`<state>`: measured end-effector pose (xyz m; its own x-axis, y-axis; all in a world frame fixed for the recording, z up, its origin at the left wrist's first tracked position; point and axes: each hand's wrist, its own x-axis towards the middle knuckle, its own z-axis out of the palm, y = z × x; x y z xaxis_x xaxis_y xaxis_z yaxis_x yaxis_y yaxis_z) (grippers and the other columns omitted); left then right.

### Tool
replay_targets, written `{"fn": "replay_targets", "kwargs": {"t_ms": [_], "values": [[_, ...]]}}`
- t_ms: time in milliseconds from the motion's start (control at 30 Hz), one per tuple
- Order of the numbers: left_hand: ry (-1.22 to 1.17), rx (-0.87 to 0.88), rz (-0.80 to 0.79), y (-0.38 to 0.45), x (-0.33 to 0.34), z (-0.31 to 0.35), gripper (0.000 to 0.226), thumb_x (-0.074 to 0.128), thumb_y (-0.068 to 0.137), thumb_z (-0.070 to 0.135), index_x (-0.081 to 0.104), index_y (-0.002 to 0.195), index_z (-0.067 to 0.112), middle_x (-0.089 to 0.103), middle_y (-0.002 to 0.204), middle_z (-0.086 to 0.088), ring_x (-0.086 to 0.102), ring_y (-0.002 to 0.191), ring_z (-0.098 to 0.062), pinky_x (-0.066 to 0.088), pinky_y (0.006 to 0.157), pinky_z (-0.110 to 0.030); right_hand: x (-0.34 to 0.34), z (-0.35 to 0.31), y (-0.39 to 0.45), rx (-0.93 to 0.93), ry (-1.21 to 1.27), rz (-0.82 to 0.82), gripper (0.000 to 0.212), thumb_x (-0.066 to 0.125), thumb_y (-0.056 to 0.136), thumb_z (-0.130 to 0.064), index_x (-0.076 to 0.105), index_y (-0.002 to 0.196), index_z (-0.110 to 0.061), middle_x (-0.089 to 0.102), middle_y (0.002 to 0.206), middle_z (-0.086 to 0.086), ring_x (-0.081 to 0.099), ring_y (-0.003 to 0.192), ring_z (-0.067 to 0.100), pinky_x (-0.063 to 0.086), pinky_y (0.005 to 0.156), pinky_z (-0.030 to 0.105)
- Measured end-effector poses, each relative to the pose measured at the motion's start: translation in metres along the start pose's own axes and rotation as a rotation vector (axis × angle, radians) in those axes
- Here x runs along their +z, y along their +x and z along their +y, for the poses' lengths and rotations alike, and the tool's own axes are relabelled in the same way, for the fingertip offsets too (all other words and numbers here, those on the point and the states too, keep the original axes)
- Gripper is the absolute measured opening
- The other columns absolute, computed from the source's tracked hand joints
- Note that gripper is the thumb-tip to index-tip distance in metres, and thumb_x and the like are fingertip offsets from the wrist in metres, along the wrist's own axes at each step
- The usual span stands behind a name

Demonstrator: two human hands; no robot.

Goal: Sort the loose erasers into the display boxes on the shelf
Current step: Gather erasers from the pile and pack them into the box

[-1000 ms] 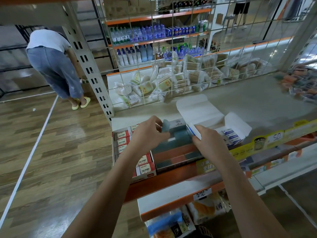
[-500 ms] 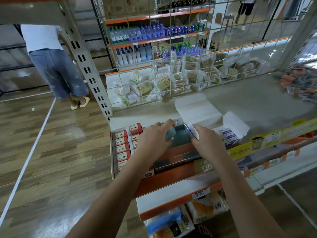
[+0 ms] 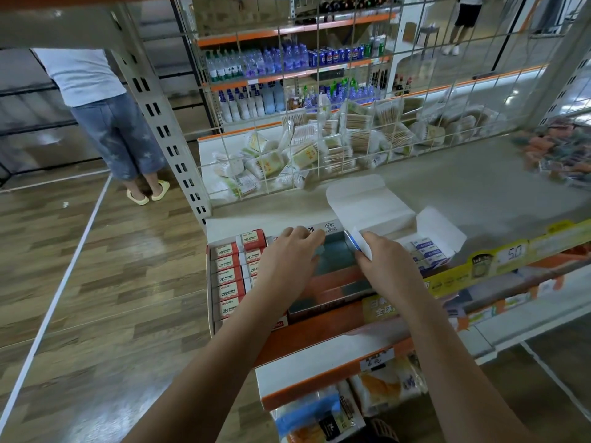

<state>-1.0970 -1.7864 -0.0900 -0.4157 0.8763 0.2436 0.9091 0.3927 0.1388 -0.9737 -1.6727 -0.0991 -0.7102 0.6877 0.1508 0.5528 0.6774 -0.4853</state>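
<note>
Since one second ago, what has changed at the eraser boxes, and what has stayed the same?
The left hand has moved forward and down over the middle display box, its fingers now flatter; what it held is hidden now. More of the red 2B erasers on the left now show. The right hand still pinches a blue and white eraser at the box edge. The open box on the right stayed put.

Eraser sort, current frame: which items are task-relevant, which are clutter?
Job:
left hand
right hand, holding white-and-blue eraser
red 2B eraser box
middle display box
blue eraser box

Lying about:
cotton swab packs
drink bottles
bystander
price label
</note>
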Motion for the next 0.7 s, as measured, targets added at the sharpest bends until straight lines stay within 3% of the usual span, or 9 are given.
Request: {"fn": "replay_targets", "kwargs": {"t_ms": [367,600,700], "values": [[0.044,0.015,-0.004,0.013,-0.001,0.003,0.026,0.049,0.095,0.029,0.052,0.119,0.02,0.055,0.119,0.002,0.048,0.108,-0.015,0.049,0.074,-0.029,0.002,0.002,0.001,0.006,-0.005,-0.002,0.016,0.049,0.096,-0.028,0.056,0.101,-0.015,0.063,0.092,0.004,0.049,0.074,0.016,0.035,0.063,0.026],[0.113,0.08,-0.076,0.02,0.0,0.006,0.025,0.052,0.092,0.023,0.053,0.116,0.019,0.05,0.119,0.003,0.046,0.104,-0.014,0.04,0.061,-0.025,0.002,0.002,0.001,0.017,-0.013,0.0,0.015,0.049,0.095,-0.025,0.055,0.101,-0.014,0.064,0.094,0.006,0.049,0.076,0.017,0.035,0.064,0.027],[0.15,0.095,-0.085,0.018,0.002,0.003,0.025,0.052,0.093,0.024,0.053,0.118,0.019,0.048,0.12,0.003,0.045,0.102,-0.014,0.045,0.062,-0.025,0.0,0.0,0.001,0.018,-0.022,-0.003,0.018,0.048,0.095,-0.025,0.055,0.106,-0.014,0.064,0.098,0.007,0.053,0.081,0.019,0.035,0.065,0.027]]}}
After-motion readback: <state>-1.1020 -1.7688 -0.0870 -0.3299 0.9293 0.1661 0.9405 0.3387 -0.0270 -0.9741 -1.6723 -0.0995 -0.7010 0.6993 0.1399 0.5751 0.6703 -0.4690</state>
